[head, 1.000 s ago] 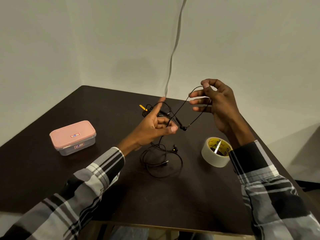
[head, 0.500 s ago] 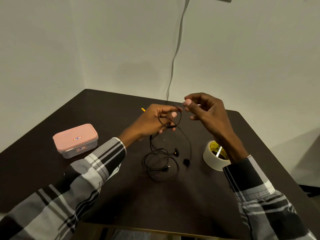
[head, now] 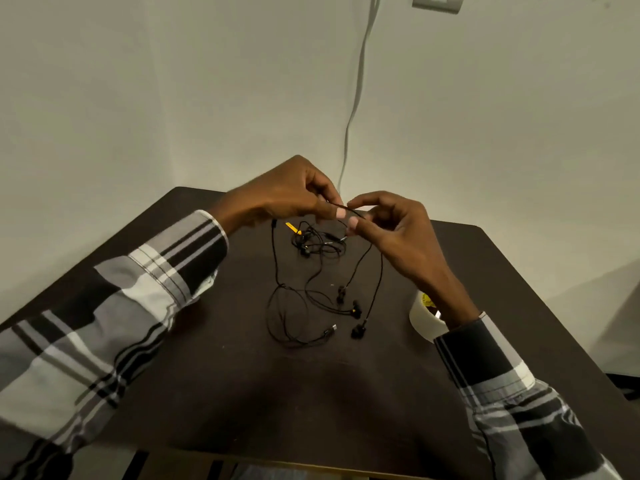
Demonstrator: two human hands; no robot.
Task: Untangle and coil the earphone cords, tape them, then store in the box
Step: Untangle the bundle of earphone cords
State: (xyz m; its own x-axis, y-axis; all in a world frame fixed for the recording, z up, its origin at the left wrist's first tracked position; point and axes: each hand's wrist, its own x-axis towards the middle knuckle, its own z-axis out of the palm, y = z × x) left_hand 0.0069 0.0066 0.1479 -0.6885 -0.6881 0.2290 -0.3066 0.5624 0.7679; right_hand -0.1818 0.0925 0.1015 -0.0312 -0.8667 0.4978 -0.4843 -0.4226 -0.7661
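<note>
Above the dark table [head: 207,393], the left hand [head: 284,194] pinches a black earphone cord [head: 375,271] between thumb and fingers, and just beside it the right hand [head: 394,230] pinches the same cord. From the 2 hands the cord hangs to loose loops and earbuds on the table, with a second tangle [head: 311,242] lying behind. At the right, a tape roll [head: 424,323] sits partly hidden by the right wrist.

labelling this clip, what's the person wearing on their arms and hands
Both arms wear long plaid shirt sleeves in black, grey and white with thin dark stripes, cuffs at the wrists: left sleeve, right sleeve. The left hand and right hand are bare; no gloves, rings or watch show.
</note>
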